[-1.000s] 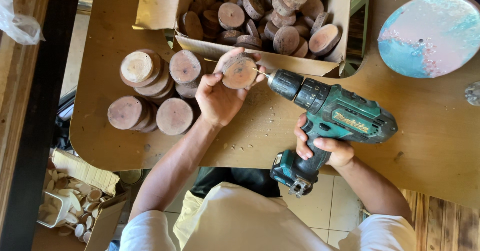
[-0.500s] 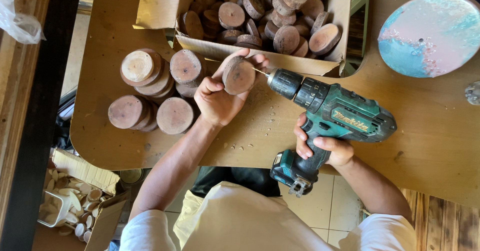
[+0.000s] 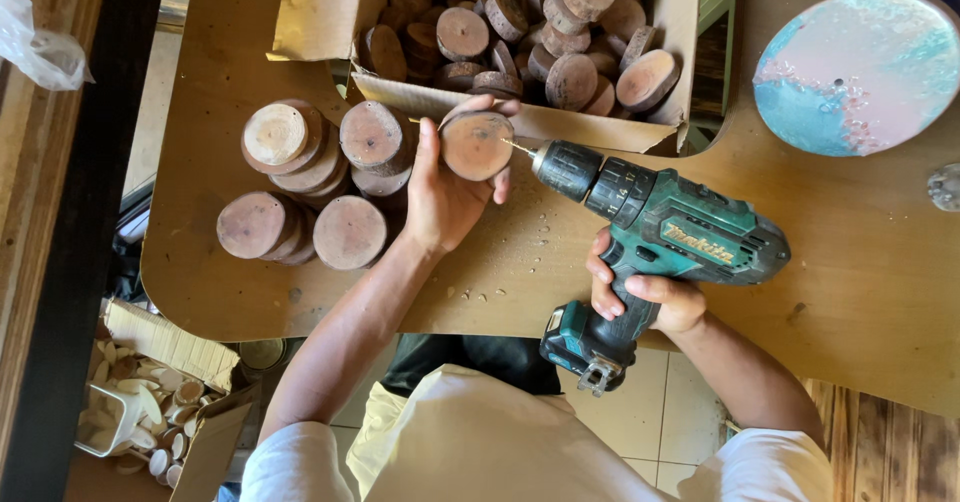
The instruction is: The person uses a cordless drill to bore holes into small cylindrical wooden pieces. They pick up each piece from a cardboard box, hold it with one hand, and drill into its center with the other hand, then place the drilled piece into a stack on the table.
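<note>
At the near edge of the bench (image 3: pixel 860 292), the right hand (image 3: pixel 650 297) is wrapped closed around the handle of a teal cordless drill (image 3: pixel 660 237), whose body lies level above the bench top with its battery hanging just past the edge. Its thin bit (image 3: pixel 518 148) points left and meets the flat face of a round wood slice (image 3: pixel 476 145). The left hand (image 3: pixel 445 192) holds that slice upright on edge, its grip closed with the thumb on one side of the rim and the fingers curled over the top and far side. Just left of this hand stand stacks of wood discs (image 3: pixel 310 187). Further back, at the far edge, an open cardboard box (image 3: pixel 560 122) is heaped with more slices, and a round blue-and-pink painted disc (image 3: pixel 860 72) lies toward the far right corner.
</note>
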